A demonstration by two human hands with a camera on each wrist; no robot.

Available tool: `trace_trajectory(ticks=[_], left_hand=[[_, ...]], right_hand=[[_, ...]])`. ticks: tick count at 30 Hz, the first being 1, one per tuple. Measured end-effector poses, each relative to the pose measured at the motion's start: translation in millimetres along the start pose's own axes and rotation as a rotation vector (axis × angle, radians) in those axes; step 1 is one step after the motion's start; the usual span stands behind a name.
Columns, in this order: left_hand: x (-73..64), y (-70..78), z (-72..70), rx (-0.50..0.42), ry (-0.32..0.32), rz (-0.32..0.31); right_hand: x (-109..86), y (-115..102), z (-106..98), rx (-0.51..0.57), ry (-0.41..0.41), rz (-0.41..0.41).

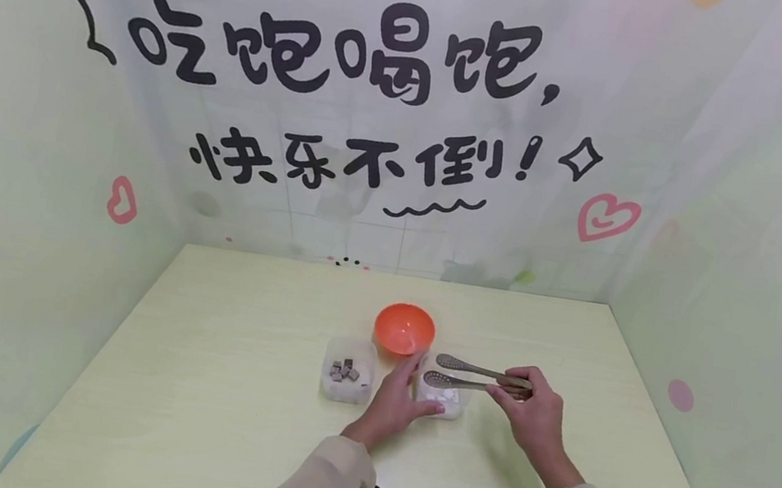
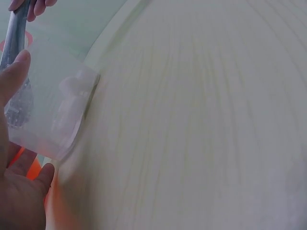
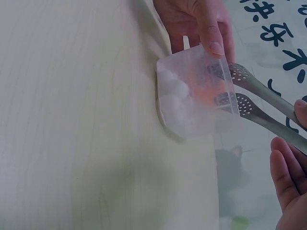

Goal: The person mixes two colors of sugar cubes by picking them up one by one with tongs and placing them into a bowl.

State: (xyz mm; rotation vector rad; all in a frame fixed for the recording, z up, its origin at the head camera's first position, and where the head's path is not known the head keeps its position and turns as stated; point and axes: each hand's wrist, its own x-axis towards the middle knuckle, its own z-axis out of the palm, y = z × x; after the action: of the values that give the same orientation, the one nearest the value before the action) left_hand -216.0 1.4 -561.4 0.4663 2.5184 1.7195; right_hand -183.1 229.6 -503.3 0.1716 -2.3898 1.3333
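A clear plastic container [image 1: 448, 409] with white round pieces [image 3: 173, 96] inside stands on the table. My left hand [image 1: 392, 403] holds it from the left, thumb along the near side and fingers toward the far side. My right hand [image 1: 538, 414] grips metal tongs [image 1: 482, 371] by the handle end. Their two perforated, spoon-shaped tips are spread apart; in the right wrist view they reach inside the container's rim. Left of my left hand is a second clear container [image 1: 346, 394] with several brown cubes [image 1: 345, 370].
An orange bowl [image 1: 405, 326] stands just behind the containers, and nothing shows in it. The pale wooden table [image 1: 203, 385] is bounded by printed fabric walls [image 1: 398, 245] at the back and both sides.
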Motion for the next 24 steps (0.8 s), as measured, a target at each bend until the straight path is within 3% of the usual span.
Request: trace_trajectory(ticks=[7,24], left_hand=[[0.1,0.0,-1.0,0.013,-0.006,-0.005],[-1.0,3.2,-1.9,0.003,-0.009,-0.008]], right_hand=[[4.0,-3.0,-0.1,-0.048,-0.039,-0.069],[6.6,-4.6,6.7,-0.126,-0.092,-0.043]])
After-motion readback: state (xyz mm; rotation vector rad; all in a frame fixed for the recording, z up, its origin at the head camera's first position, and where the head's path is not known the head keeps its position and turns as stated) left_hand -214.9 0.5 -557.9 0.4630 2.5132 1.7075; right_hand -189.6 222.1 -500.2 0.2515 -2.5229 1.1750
